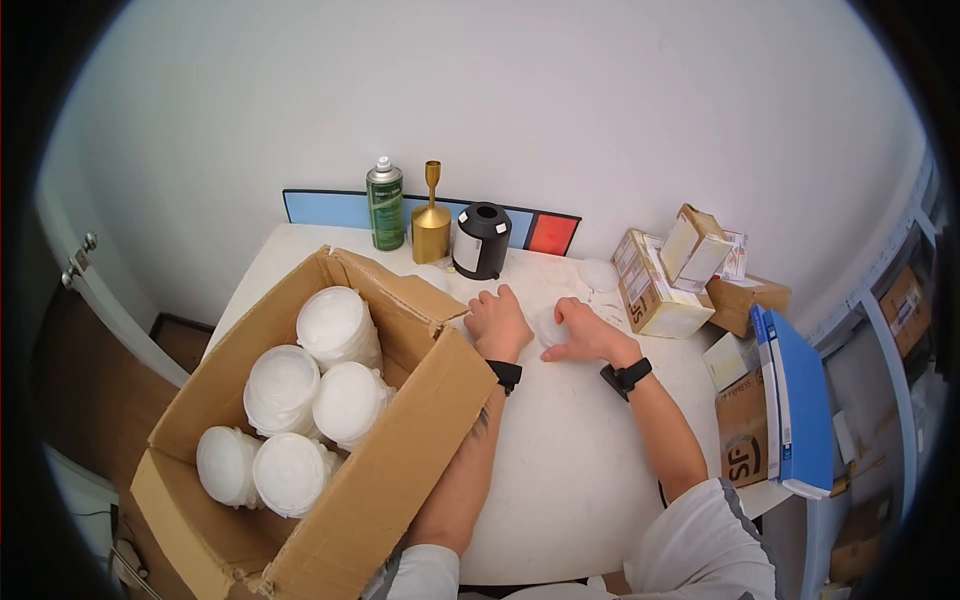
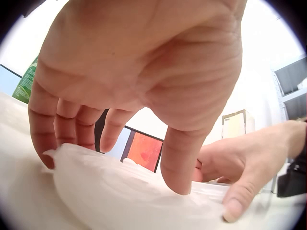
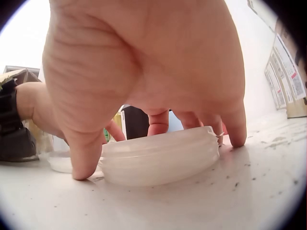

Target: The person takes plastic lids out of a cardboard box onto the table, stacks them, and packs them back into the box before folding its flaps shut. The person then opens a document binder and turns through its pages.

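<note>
On the white table my right hand (image 1: 592,334) holds a round translucent plastic lid (image 3: 160,158), thumb at one side and fingers around the far side. The lid has a small tab on its rim and rests low on the tabletop, slightly tilted. Just to its left, my left hand (image 1: 500,325) reaches down over another translucent plastic lid (image 2: 110,187). Its thumb and curled fingers straddle that lid in the left wrist view; from the head view the hand hides most of it. The two hands work side by side, palms down.
A cardboard box (image 1: 400,480) with several stacks of round tubs (image 1: 285,390) stands left, beside my left forearm. Behind are a green spray can (image 1: 386,208), a gold candle holder (image 1: 431,232) and a black canister (image 1: 481,243). Small cartons (image 1: 655,285) and blue binders (image 1: 803,400) stand right.
</note>
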A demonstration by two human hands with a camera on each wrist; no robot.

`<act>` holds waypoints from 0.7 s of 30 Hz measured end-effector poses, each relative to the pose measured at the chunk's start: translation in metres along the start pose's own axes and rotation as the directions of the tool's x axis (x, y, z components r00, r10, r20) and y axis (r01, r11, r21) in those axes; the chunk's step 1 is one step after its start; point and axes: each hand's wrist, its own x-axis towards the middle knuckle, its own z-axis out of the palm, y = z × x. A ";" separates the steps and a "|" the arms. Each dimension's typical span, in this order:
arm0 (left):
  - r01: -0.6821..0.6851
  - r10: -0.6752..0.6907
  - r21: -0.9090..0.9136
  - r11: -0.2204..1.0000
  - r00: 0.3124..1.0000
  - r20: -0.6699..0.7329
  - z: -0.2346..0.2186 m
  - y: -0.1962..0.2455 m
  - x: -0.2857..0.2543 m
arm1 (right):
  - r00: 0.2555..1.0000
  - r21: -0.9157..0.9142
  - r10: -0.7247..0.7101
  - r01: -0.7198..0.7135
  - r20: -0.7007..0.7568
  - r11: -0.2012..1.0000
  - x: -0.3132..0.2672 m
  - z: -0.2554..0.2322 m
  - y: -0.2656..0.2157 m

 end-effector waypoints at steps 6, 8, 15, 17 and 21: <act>0.051 -0.031 -0.117 0.992 0.986 0.166 -0.005 -0.020 0.016 | 0.993 0.035 0.069 -0.066 -0.096 0.997 -0.011 0.002 0.008; -0.055 0.085 -0.276 0.959 0.992 0.096 0.005 -0.033 0.028 | 0.981 0.165 0.183 -0.169 -0.071 0.972 -0.017 -0.017 0.000; 0.180 0.072 -0.978 0.101 0.980 0.188 -0.012 -0.001 0.021 | 0.958 0.853 0.190 0.091 -0.216 0.513 -0.028 -0.037 0.043; 0.266 0.165 -0.954 -0.135 0.956 0.244 -0.011 0.004 0.022 | 0.980 0.984 0.084 0.175 -0.178 0.043 -0.038 -0.047 0.033; 0.435 0.280 -0.823 -0.364 0.894 0.348 0.002 0.033 0.011 | 0.981 0.952 -0.043 0.173 -0.190 -0.253 -0.042 -0.050 0.014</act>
